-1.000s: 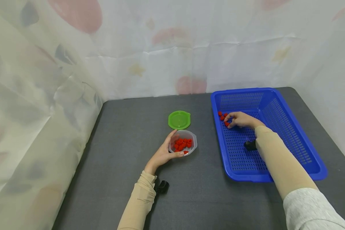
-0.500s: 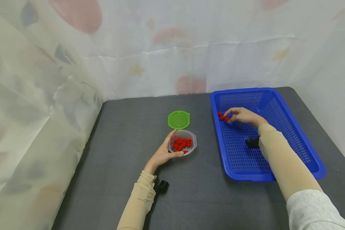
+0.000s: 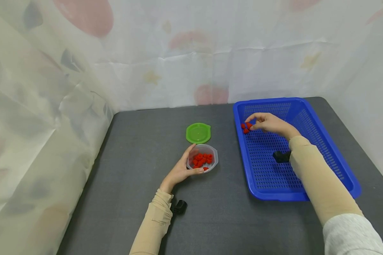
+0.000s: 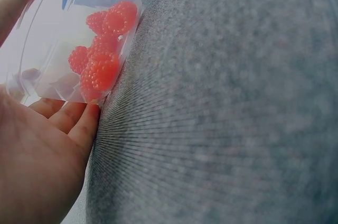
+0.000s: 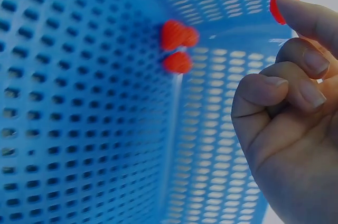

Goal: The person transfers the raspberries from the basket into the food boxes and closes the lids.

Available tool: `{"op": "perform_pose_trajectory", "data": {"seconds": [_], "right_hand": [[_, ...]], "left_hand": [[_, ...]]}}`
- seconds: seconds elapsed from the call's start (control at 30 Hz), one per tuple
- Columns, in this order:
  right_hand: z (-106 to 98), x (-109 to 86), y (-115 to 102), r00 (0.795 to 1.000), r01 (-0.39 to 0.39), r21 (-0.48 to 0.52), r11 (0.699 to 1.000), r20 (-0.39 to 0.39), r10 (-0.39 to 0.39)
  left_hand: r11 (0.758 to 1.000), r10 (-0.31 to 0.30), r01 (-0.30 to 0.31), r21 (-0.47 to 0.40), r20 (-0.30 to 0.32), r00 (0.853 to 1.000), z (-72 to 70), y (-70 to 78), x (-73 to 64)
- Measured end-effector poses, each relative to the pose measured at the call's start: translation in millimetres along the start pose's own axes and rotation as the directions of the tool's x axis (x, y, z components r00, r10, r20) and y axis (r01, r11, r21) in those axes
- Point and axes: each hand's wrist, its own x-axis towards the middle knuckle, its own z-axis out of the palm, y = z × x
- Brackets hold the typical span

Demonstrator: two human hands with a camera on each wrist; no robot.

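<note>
My left hand (image 3: 178,173) grips a small clear plastic container (image 3: 215,155) on the table, thumb on the near side and fingers round the far side. Several red raspberries (image 4: 101,71) lie inside it, seen through the wall in the left wrist view. Over the left end of a blue plastic basket (image 3: 268,184), my right hand (image 3: 270,124) pinches a raspberry (image 5: 280,8) between thumb and forefinger. The other fingers are curled toward the palm in the right wrist view. A few loose raspberries (image 5: 178,63) sit in the basket's corner below.
A green lid (image 3: 198,132) lies flat just behind the container. The dark grey tabletop (image 3: 140,148) runs up to a patterned white curtain (image 3: 178,78) at the back and left. The basket's raised walls surround my right hand.
My right hand has shifted back, away from me, inside the basket and taken hold of a raspberry, lifting it above the others. The left hand and container stay still.
</note>
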Motion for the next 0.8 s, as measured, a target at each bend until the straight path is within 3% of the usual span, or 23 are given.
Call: {"op": "perform_pose_trajectory", "data": {"seconds": [0.33, 0.57, 0.8], "right_hand": [[6, -3.2, -39, 0.992, 0.122, -0.050, 0.991, 0.023, -0.121], [16, -4.6, -62, 0.983, 0.173, -0.080, 0.982, 0.073, -0.167], [26, -4.5, -83, 0.964, 0.244, -0.091, 0.965, 0.136, -0.231]], "left_hand": [[1.000, -0.005, 0.005, -0.003, 0.005, 1.000, -0.1, 0.4, 0.2], [1.000, 0.000, 0.000, -0.007, -0.021, 1.000, 0.4, -25.3, 9.6], [1.000, 0.020, -0.020, 0.012, -0.041, 0.999, 1.1, -27.3, 10.0]]}}
